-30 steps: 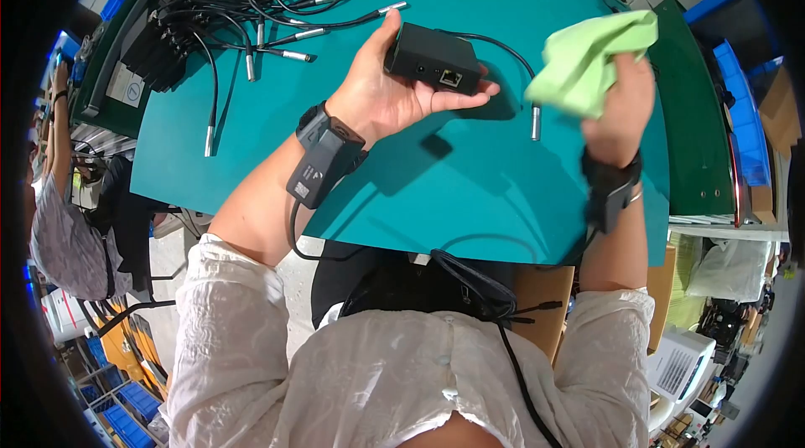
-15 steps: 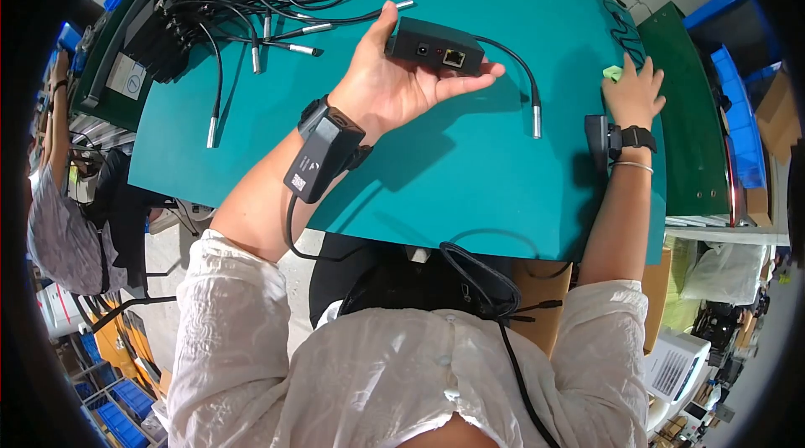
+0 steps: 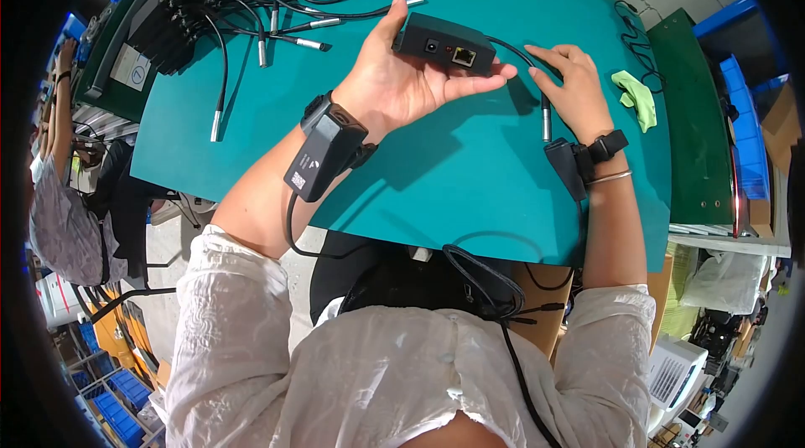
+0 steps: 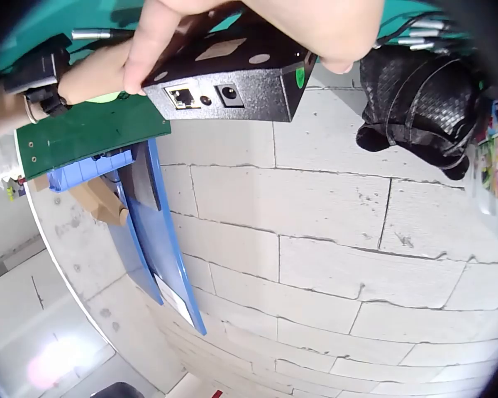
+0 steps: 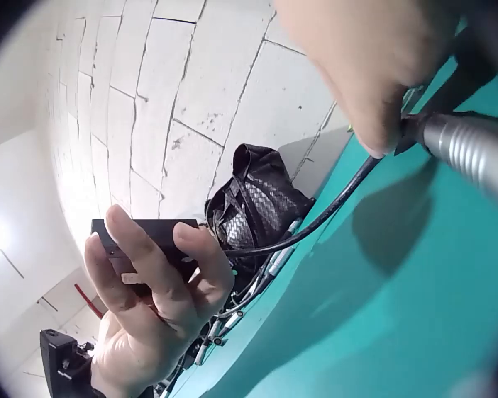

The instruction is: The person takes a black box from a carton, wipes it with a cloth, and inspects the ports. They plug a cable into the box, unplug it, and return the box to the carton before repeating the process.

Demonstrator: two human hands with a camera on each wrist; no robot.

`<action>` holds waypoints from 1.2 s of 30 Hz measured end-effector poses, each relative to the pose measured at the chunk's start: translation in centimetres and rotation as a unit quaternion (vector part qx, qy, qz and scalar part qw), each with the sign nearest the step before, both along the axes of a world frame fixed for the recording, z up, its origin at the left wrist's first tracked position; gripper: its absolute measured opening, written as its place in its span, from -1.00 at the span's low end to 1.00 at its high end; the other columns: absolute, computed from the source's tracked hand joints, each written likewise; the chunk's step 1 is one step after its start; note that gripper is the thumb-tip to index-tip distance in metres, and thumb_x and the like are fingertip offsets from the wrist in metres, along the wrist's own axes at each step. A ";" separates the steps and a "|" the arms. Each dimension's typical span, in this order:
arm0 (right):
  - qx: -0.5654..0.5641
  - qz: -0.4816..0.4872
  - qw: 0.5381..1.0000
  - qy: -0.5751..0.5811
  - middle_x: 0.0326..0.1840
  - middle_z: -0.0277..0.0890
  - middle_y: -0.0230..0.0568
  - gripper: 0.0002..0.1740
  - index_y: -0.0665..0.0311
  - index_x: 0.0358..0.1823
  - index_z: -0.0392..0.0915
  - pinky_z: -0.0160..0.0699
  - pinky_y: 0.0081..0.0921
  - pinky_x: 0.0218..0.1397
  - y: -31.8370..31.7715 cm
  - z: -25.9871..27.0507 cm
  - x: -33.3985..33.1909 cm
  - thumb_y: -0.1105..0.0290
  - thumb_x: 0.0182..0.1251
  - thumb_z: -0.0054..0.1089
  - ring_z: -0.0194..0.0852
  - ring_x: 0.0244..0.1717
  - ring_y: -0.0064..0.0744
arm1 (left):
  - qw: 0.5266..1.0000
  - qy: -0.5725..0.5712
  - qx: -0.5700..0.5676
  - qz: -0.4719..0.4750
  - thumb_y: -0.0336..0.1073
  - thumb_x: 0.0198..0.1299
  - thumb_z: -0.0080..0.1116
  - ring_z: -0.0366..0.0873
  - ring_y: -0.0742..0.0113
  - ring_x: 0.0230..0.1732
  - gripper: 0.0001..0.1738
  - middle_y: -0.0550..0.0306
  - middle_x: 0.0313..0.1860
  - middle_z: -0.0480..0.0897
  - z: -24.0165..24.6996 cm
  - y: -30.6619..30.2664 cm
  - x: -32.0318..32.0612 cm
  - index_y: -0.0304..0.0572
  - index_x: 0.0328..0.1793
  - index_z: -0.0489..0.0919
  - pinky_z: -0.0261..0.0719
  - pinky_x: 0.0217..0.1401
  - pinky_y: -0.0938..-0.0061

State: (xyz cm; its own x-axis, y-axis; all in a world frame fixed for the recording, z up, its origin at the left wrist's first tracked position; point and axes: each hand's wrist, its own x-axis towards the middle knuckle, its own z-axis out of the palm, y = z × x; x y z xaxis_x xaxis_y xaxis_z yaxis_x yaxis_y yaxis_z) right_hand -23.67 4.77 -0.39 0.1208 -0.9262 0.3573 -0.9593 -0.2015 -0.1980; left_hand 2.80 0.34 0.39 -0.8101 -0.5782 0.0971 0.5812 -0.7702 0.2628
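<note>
We are now letting the light green cloth [image 3: 636, 98] lie by the right edge of the surface [image 3: 419, 188]. Our right hand [image 3: 580, 92] is no longer gripping it, as it was a second ago, nor reaching over it, as it was half a second ago. Instead, that hand is coming in beside the black cable [image 5: 340, 201], close above its silver plug [image 5: 473, 149]. Its fingers are staying loosely parted, with the cable passing close by forefinger and thumb; we cannot tell whether they are touching it.

Our left hand [image 3: 401, 89] is holding the black box [image 3: 444, 44] as before, fingers curving beneath it and thumb standing against its left end. The box is hanging clear of the surface, over its middle and toward the far edge, with its port side facing us and the cable leaving its right end.

For the work in hand, we are judging this as a shift from the cloth to the cable, with the right hand now free for it.

Similar black boxes [image 3: 159, 29] are lying heaped by the far left corner, and a thin black cord [image 3: 641, 58] is lying by the far right corner.
</note>
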 end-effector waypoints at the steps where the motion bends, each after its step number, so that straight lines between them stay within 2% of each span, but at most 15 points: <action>1: 0.001 -0.001 1.000 0.000 -0.07 0.48 -0.13 -0.53 -0.04 0.22 0.52 0.42 -0.28 0.14 0.1 0.4 0.1 0.22 0.24 0.22 0.42 0.00 -0.16 | 1.000 0.000 0.001 -0.001 0.25 0.34 -0.16 0.18 -0.59 0.34 -0.09 -0.68 0.22 0.28 0.1 0.1 0.0 -0.68 0.28 0.21 0.33 0.39 -0.16; 6: 0.132 -0.068 0.988 -0.040 -0.35 0.47 -0.15 -0.47 -0.06 0.25 0.48 0.53 -0.26 -0.21 0.8 2.0 1.2 0.21 0.19 0.18 0.49 -0.31 -0.20 | 0.999 -0.033 0.019 0.017 0.23 0.35 -0.16 0.19 -0.59 0.33 -0.12 -0.69 0.23 0.28 0.5 0.3 0.0 -0.70 0.26 0.23 0.30 0.41 -0.17; 12: 0.122 -0.016 0.992 -0.035 -0.66 0.31 -0.18 -0.48 -0.01 0.18 0.55 0.48 -0.24 -0.35 0.8 2.1 1.3 0.36 0.10 0.08 0.42 -0.52 -0.22 | 0.999 0.011 0.003 -0.032 0.24 0.35 -0.16 0.25 -0.58 0.30 -0.14 -0.67 0.19 0.34 -0.2 -0.1 0.1 -0.67 0.21 0.30 0.34 0.37 -0.19; 16: 0.098 -0.028 0.982 -0.158 -0.70 0.20 -0.23 -0.50 0.01 0.15 0.58 0.39 -0.41 -0.43 0.7 1.8 0.5 0.42 0.11 0.06 0.25 -0.63 -0.38 | 0.997 -0.059 -0.037 -0.028 0.21 0.36 -0.17 0.31 -0.56 0.26 -0.19 -0.60 0.19 0.37 1.1 0.2 0.2 -0.59 0.24 0.32 0.41 0.30 -0.23; 18: 0.079 -0.052 0.969 -0.229 -0.70 0.08 -0.36 -0.47 0.01 0.17 0.57 0.22 -0.59 -0.49 0.7 2.3 -0.1 0.50 0.12 0.04 0.05 -0.64 -0.58 | 0.987 -0.143 -0.073 0.006 0.11 0.39 -0.14 0.38 -0.52 0.21 -0.31 -0.50 0.20 0.40 1.9 0.5 0.0 -0.48 0.29 0.32 0.47 0.21 -0.27; 22: 0.025 -0.052 0.956 -0.286 -0.67 0.01 -0.57 -0.47 -0.01 0.17 0.59 0.05 -0.68 -0.52 0.5 2.5 -1.6 0.53 0.15 0.02 -0.06 -0.60 -0.73 | 0.978 -0.175 -0.107 0.036 -0.08 0.37 -0.03 0.41 -0.45 0.20 -0.45 -0.38 0.22 0.43 2.0 0.4 -0.1 -0.39 0.30 0.33 0.50 0.18 -0.26; 24: 0.026 -0.055 0.945 -0.322 -0.67 0.01 -0.60 -0.48 0.02 0.17 0.59 0.01 -0.68 -0.54 0.6 2.9 -1.8 0.54 0.16 0.01 -0.07 -0.61 -0.75 | 0.968 -0.190 -0.142 0.077 -0.25 0.32 0.06 0.46 -0.34 0.19 -0.54 -0.26 0.21 0.45 1.5 0.2 -0.2 -0.33 0.27 0.35 0.50 0.19 -0.22; 26: 0.026 -0.057 0.932 -0.358 -0.67 0.02 -0.62 -0.49 0.06 0.17 0.60 -0.02 -0.69 -0.56 0.7 3.2 -1.9 0.55 0.18 0.00 -0.09 -0.62 -0.77 | 0.955 -0.221 -0.164 0.108 -0.28 0.29 0.09 0.47 -0.27 0.19 -0.55 -0.21 0.20 0.47 1.2 0.1 -0.1 -0.30 0.26 0.36 0.52 0.17 -0.17; 28: 0.058 -0.034 0.859 -0.508 -0.68 0.03 -0.64 -0.55 0.22 0.15 0.58 -0.08 -0.70 -0.62 0.8 3.7 -1.7 0.54 0.22 -0.03 -0.10 -0.66 -0.78 | 0.939 -0.251 -0.187 0.139 -0.32 0.27 0.12 0.49 -0.19 0.19 -0.55 -0.16 0.19 0.49 0.9 -0.4 0.1 -0.27 0.26 0.37 0.54 0.16 -0.12; 29: 0.056 -0.034 0.859 -0.508 -0.68 0.03 -0.64 -0.55 0.22 0.15 0.58 -0.08 -0.70 -0.62 0.9 4.0 -1.5 0.54 0.22 -0.03 -0.10 -0.66 -0.78 | 0.932 -0.270 -0.186 0.153 -0.29 0.27 0.14 0.51 -0.05 0.15 -0.57 -0.09 0.14 0.52 0.8 -0.7 0.3 -0.23 0.24 0.40 0.57 0.10 -0.01; 30: 0.064 -0.015 0.821 -0.567 -0.68 0.03 -0.63 -0.58 0.30 0.12 0.56 -0.09 -0.70 -0.64 1.0 4.2 -1.4 0.53 0.23 -0.04 -0.09 -0.68 -0.78 | 0.925 -0.289 -0.185 0.165 -0.26 0.27 0.16 0.54 0.09 0.12 -0.59 -0.02 0.10 0.55 0.7 -0.9 0.5 -0.18 0.22 0.43 0.60 0.04 0.10; 31: 0.070 0.005 0.779 -0.623 -0.69 0.04 -0.62 -0.60 0.37 0.10 0.55 -0.09 -0.71 -0.66 1.1 4.5 -1.3 0.52 0.24 -0.05 -0.09 -0.70 -0.78 | 0.925 -0.288 -0.186 0.164 -0.26 0.27 0.16 0.54 0.09 0.12 -0.59 -0.02 0.10 0.55 0.7 -1.0 0.6 -0.18 0.22 0.43 0.60 0.04 0.10; 33: 0.084 0.019 0.760 -0.644 -0.67 0.10 -0.54 -0.71 0.41 -0.01 0.50 -0.02 -0.70 -0.68 1.4 4.6 -2.4 0.49 0.28 -0.06 -0.04 -0.72 -0.73 | 0.902 -0.336 -0.117 0.244 -0.20 0.28 0.19 0.55 0.35 -0.04 -0.67 0.16 -0.05 0.60 0.8 -1.2 0.8 -0.11 0.11 0.50 0.56 -0.18 0.37; 34: 0.098 0.081 0.701 -0.702 -0.65 0.15 -0.50 -0.77 0.38 -0.06 0.48 0.03 -0.69 -0.68 1.4 4.2 -3.1 0.48 0.30 -0.06 0.00 -0.72 -0.71 | 0.893 -0.357 -0.098 0.256 -0.14 0.30 0.19 0.51 0.48 -0.18 -0.73 0.24 -0.16 0.61 0.6 -1.7 1.1 -0.08 0.00 0.55 0.43 -0.35 0.49; 36: 0.122 0.182 0.596 -0.773 -0.59 0.26 -0.38 -0.90 0.30 -0.16 0.39 0.22 -0.63 -0.62 1.5 4.4 -3.4 0.45 0.36 -0.04 0.15 -0.68 -0.60 | 0.901 -0.332 -0.076 0.269 -0.12 0.30 0.19 0.50 0.48 -0.21 -0.73 0.24 -0.18 0.62 0.6 -2.1 1.5 -0.08 -0.01 0.55 0.39 -0.38 0.51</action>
